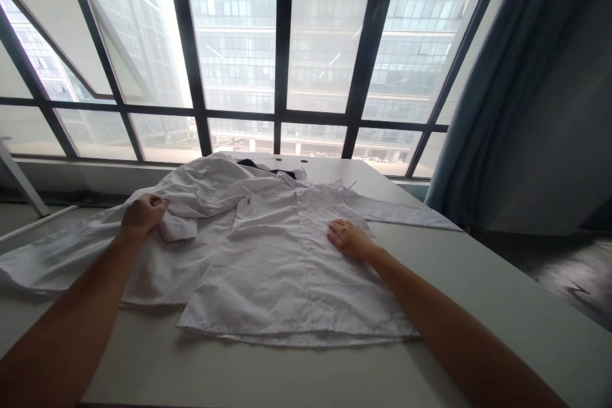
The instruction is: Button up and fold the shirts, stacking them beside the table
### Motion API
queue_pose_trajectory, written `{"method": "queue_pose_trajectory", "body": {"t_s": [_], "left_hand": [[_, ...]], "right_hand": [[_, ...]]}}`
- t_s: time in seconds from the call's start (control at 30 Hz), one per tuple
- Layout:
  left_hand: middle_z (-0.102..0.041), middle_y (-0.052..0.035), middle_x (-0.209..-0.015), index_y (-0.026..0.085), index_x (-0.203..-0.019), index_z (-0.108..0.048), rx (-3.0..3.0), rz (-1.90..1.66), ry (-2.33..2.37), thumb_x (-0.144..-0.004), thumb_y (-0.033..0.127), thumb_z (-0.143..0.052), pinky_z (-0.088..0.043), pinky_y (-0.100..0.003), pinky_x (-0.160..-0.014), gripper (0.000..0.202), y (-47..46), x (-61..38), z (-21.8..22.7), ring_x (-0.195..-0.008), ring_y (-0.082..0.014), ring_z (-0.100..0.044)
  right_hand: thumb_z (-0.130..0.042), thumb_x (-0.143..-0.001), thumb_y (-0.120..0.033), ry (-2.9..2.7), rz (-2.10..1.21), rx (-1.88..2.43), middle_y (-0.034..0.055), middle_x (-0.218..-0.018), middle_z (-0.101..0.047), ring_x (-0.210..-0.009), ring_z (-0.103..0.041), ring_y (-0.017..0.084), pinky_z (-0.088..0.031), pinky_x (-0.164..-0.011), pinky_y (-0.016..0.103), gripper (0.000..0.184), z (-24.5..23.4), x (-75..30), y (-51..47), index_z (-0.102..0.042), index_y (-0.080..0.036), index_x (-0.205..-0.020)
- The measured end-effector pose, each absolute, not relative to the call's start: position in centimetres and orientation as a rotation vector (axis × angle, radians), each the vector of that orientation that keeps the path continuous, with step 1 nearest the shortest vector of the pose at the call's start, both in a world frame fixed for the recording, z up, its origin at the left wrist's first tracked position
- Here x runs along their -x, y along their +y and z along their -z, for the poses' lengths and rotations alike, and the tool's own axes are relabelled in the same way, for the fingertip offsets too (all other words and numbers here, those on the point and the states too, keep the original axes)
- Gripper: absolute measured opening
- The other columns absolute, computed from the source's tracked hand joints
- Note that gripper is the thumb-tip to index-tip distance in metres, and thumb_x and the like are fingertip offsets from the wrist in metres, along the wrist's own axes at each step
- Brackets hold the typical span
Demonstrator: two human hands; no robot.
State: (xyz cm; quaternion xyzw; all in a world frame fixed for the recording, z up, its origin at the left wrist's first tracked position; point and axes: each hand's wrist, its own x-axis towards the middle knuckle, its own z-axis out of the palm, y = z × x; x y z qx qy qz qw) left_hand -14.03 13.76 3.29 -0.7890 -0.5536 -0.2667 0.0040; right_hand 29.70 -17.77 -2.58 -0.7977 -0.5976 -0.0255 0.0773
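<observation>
A white button-up shirt lies spread on a pale table, front side up, collar toward the window. My left hand is closed on a bunched cuff or fold of white fabric at the shirt's left side. My right hand rests flat on the shirt's right chest, fingers stretched out and pressing the cloth. One sleeve stretches out to the right. More white cloth trails off to the left.
A wall of large dark-framed windows stands just behind the table. A blue-grey curtain hangs at the right. Something dark lies behind the collar. A white slanted leg stands at the far left.
</observation>
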Motion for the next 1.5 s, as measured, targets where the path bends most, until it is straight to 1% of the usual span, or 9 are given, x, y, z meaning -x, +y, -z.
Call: {"method": "queue_pose_trajectory", "body": {"t_s": [0.13, 0.27, 0.43, 0.57, 0.73, 1.0, 1.13, 1.27, 1.5], "left_hand": [[-0.066, -0.0109, -0.111, 0.013, -0.119, -0.058, 2.249, 0.976, -1.859, -0.094, 0.047, -0.043, -0.045, -0.031, -0.078, 0.044, 10.5, 12.5, -4.9, -0.092, -0.0243, -0.059], [-0.067, -0.0090, -0.106, 0.015, -0.122, -0.056, 2.229, 1.147, -1.746, -0.097, 0.051, -0.040, -0.044, -0.031, -0.080, 0.047, 7.7, 9.6, -7.0, -0.095, -0.0252, -0.060], [-0.068, -0.0075, -0.104, 0.016, -0.108, -0.064, 2.458, 1.296, -1.235, -0.096, 0.043, -0.048, -0.043, -0.028, -0.085, 0.033, 1.7, 2.8, -8.3, -0.100, -0.0226, -0.061], [-0.070, -0.0053, -0.097, 0.019, -0.103, -0.068, 2.943, 0.955, -0.602, -0.094, 0.026, -0.053, -0.045, -0.027, -0.082, 0.018, -4.9, -2.3, -5.3, -0.088, -0.0181, -0.064], [-0.069, -0.0052, -0.114, 0.023, -0.116, -0.065, 3.119, 0.518, 0.112, -0.092, 0.021, -0.060, -0.040, -0.034, -0.099, 0.025, -7.7, -3.5, -1.1, -0.109, -0.0197, -0.060], [-0.062, -0.0082, -0.128, 0.023, -0.120, -0.063, 3.077, 0.552, -0.560, -0.088, 0.034, -0.060, -0.038, -0.041, -0.106, 0.034, -0.3, -0.4, -1.4, -0.121, -0.0260, -0.054], [-0.060, -0.0098, -0.131, 0.024, -0.124, -0.062, 3.037, 0.430, -0.804, -0.085, 0.031, -0.061, -0.040, -0.040, -0.105, 0.039, 2.6, 0.8, -0.6, -0.120, -0.0269, -0.055], [-0.061, -0.0103, -0.128, 0.022, -0.124, -0.062, 2.983, 0.437, -0.994, -0.087, 0.032, -0.058, -0.044, -0.035, -0.100, 0.038, 3.5, 1.1, 0.1, -0.120, -0.0253, -0.056], [-0.067, -0.0117, -0.117, 0.017, -0.114, -0.067, 2.988, 0.479, -1.179, -0.087, 0.037, -0.059, -0.047, -0.029, -0.090, 0.034, 4.4, 0.6, 0.7, -0.107, -0.0247, -0.064]], "right_hand": [[-0.042, -0.097, -0.040, -1.799, 0.092, 2.375, 0.0148, -0.142, -0.051, -0.131, -0.046, 0.029, -0.037, -0.106, 0.044, 0.044, 2.6, -29.7, -17.6, -0.056, -0.018, -0.133], [-0.041, -0.097, -0.040, -1.797, 0.081, 2.385, 0.0159, -0.144, -0.050, -0.133, -0.044, 0.030, -0.037, -0.106, 0.046, 0.046, 2.6, -29.6, -17.7, -0.055, -0.017, -0.134], [-0.041, -0.097, -0.041, -1.780, 0.078, 2.401, 0.0165, -0.145, -0.048, -0.134, -0.043, 0.031, -0.036, -0.107, 0.047, 0.048, 2.7, -29.6, -17.6, -0.054, -0.016, -0.135], [-0.044, -0.096, -0.039, -1.780, 0.098, 2.367, 0.0171, -0.142, -0.051, -0.131, -0.047, 0.030, -0.036, -0.107, 0.044, 0.046, 2.7, -29.5, -17.7, -0.056, -0.014, -0.133], [-0.054, -0.089, -0.029, -1.774, 0.083, 2.171, 0.0146, -0.135, -0.057, -0.125, -0.053, 0.026, -0.039, -0.107, 0.036, 0.050, 2.6, -28.8, -17.9, -0.053, -0.013, -0.137], [-0.056, -0.075, -0.010, -1.981, -0.017, 1.754, 0.0086, -0.134, -0.059, -0.124, -0.054, 0.024, -0.041, -0.106, 0.039, 0.053, 2.0, -26.0, -17.5, -0.063, -0.022, -0.126], [-0.058, -0.082, -0.021, -1.985, -0.065, 1.770, 0.0097, -0.132, -0.060, -0.125, -0.052, 0.026, -0.039, -0.108, 0.044, 0.049, 1.9, -24.1, -17.3, -0.059, -0.022, -0.131], [-0.056, -0.088, -0.037, -1.954, -0.124, 1.863, 0.0167, -0.141, -0.052, -0.127, -0.050, 0.029, -0.041, -0.106, 0.043, 0.060, 2.0, -23.2, -17.1, -0.047, -0.015, -0.143], [-0.062, -0.083, -0.033, -1.848, -0.268, 1.856, 0.0113, -0.128, -0.063, -0.107, -0.063, 0.024, -0.049, -0.093, 0.034, 0.057, 2.0, -24.2, -16.7, -0.053, -0.019, -0.137]]}}
